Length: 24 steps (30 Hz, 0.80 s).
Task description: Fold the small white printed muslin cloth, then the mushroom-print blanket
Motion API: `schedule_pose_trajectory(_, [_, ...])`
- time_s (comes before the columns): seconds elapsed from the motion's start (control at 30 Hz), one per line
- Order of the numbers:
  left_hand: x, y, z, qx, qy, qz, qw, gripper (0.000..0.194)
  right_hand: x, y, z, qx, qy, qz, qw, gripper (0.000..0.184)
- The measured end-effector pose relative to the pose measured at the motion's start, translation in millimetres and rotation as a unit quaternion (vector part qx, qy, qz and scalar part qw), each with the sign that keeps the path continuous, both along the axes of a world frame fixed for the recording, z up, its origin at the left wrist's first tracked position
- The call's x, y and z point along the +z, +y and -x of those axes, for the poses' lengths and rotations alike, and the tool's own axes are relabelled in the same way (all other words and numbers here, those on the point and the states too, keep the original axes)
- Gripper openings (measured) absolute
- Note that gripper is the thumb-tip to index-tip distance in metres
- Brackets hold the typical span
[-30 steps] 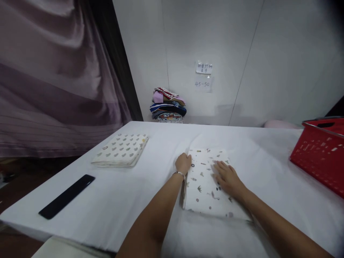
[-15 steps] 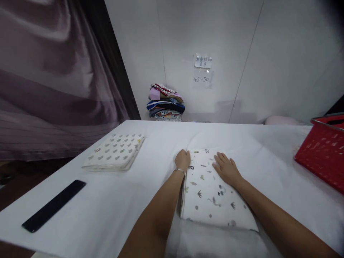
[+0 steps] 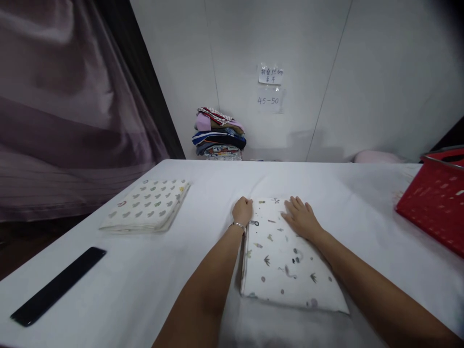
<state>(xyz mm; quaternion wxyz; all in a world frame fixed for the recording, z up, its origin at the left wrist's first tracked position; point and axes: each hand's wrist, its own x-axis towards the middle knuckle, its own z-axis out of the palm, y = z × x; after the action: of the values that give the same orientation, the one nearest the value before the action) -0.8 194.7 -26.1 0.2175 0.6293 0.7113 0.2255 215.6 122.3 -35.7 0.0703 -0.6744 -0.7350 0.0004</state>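
A folded white cloth (image 3: 279,270) printed with small birds, plants and dots lies flat in front of me. At its far left corner my left hand (image 3: 242,210) is closed on the cloth's edge, with a bracelet on the wrist. My right hand (image 3: 301,218) rests flat near the far right edge of the same cloth, fingers stretched out. The cloth's layers show along its left side, and my right forearm hides part of its right side.
A second folded cloth (image 3: 147,207) with grey motifs lies to the left on the white table (image 3: 203,275). Nearer stands out a long black strip (image 3: 60,285). A red basket (image 3: 435,203) is at the right. Behind the table is a pile of folded fabrics (image 3: 219,135) by the wall.
The view has shifted slightly, so surroundings sit a little lower-left or higher in the picture. Both hands keep nearly the same places on the folded cloth.
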Motion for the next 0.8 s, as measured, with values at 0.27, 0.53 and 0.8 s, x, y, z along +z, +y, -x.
schedule_pose_trajectory(0.27, [-1.4, 3, 6, -0.025, -0.029, 0.009, 0.999, 0.022, -5.7, -2, -2, 0.003, -0.005, 0.01, 1.0, 0.059])
schedule_pose_trajectory(0.53, [3.8, -26, 45, -0.064, -0.126, 0.027, 0.99, 0.023, 19.0, -67, 27, 0.095, 0.032, 0.048, 0.994, 0.058])
schedule_pose_trajectory(0.8, [2.3, -98, 63, -0.095, -0.191, 0.016, 0.977, 0.024, 20.9, -136, 65, 0.194, 0.063, 0.098, 0.974, 0.057])
